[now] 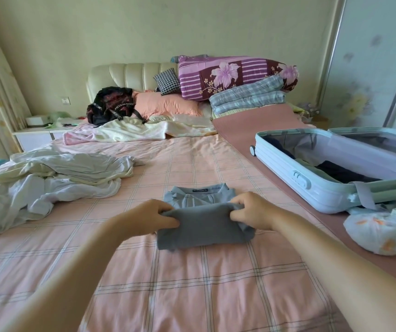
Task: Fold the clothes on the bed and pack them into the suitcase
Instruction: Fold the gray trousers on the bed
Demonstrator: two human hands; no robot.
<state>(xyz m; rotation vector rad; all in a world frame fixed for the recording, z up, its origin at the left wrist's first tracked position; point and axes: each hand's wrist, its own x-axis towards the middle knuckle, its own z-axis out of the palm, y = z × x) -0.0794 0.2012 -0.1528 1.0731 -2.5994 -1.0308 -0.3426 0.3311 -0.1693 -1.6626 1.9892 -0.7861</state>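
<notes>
Both my hands, left [158,215] and right [249,209], pinch the shirt [204,230] fold mid-bed; uneven pulling could skew the fold, spilling layers.

Head-worn view, down over bed [192,295]

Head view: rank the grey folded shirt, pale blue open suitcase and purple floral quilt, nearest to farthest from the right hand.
1. Grey folded shirt: gripped by the right hand.
2. Pale blue open suitcase: to its right.
3. Purple floral quilt: far end, by the headboard.
</notes>
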